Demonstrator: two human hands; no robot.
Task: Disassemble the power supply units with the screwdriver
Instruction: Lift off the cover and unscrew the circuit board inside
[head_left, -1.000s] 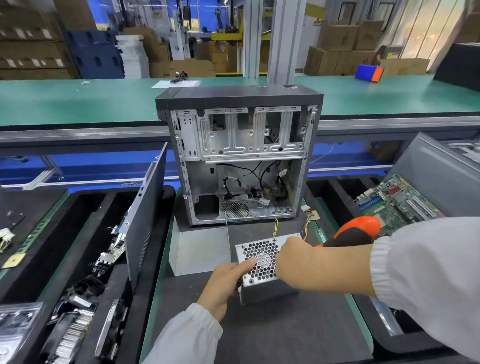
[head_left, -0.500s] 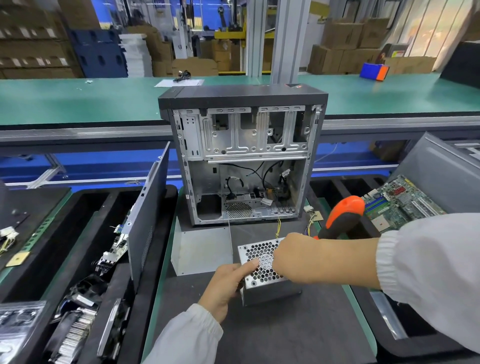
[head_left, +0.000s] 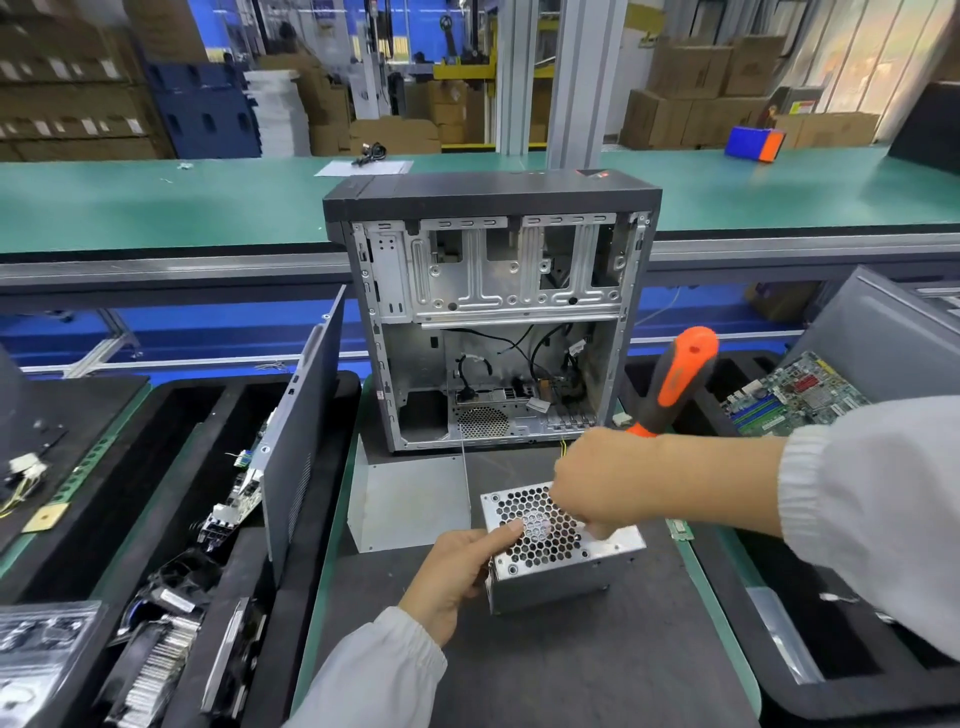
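A small silver power supply unit (head_left: 558, 564) with a honeycomb grille on top stands on the dark mat in front of me. My left hand (head_left: 457, 574) grips its left side, thumb on the grille. My right hand (head_left: 605, 480) holds an orange and black screwdriver (head_left: 675, 382) above the unit's top right, handle tilted up and to the right. The screwdriver's tip is hidden behind my right hand.
An open, gutted computer case (head_left: 493, 317) stands upright just behind the unit, with a flat metal panel (head_left: 410, 499) lying before it. A side panel (head_left: 301, 462) leans in the left tray of parts (head_left: 156, 623). A motherboard (head_left: 795, 395) lies in the right tray.
My right hand has swung the screwdriver handle from nearly flat to steeply upright over the unit. My left hand stays on the unit's left side.
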